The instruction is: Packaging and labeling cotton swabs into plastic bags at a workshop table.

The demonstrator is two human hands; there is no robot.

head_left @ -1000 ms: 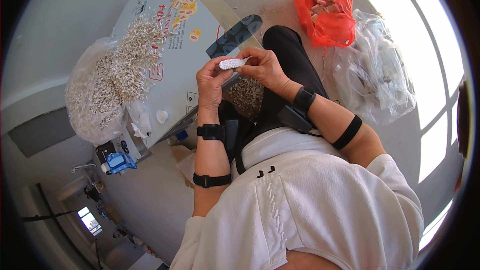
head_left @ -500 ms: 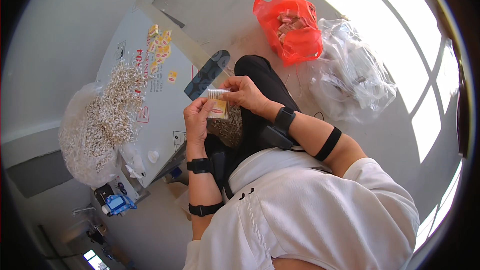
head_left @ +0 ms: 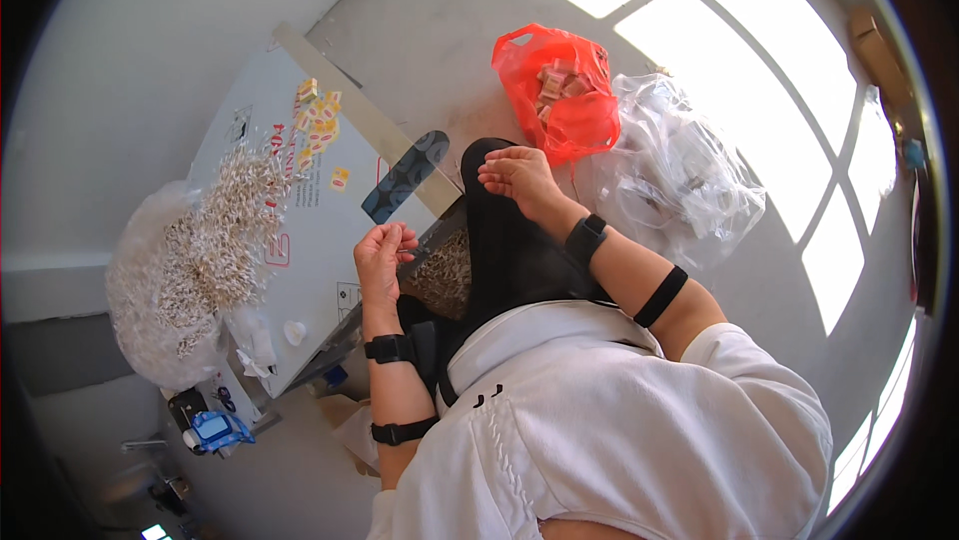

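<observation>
My left hand (head_left: 382,258) is just right of the table edge. Its fingers are loosely bent, thumb apart, and nothing shows in them. My right hand (head_left: 517,180) hangs over my right knee, fingers loosely bent, with no item visible in it. Between and below the hands, a heap of cotton swabs (head_left: 440,275) lies beside my leg. On the table, a large pile of loose cotton swabs (head_left: 215,250) spills out of a clear plastic bag (head_left: 135,300). Several small yellow-and-white labels or packs (head_left: 318,130) are grouped at the far end, with a single yellow label (head_left: 340,178) nearer.
A red plastic bag (head_left: 589,130) with pinkish packs inside stands on the floor ahead, beside crumpled clear bags (head_left: 679,180). A dark patterned strip (head_left: 405,178) lies across the table's corner. A blue packet (head_left: 218,430) sits at the table's near left.
The small pack of swabs with a yellow label, held in both hands before, is out of sight. My hands have parted, the right one moving right and the left slightly left and down.
</observation>
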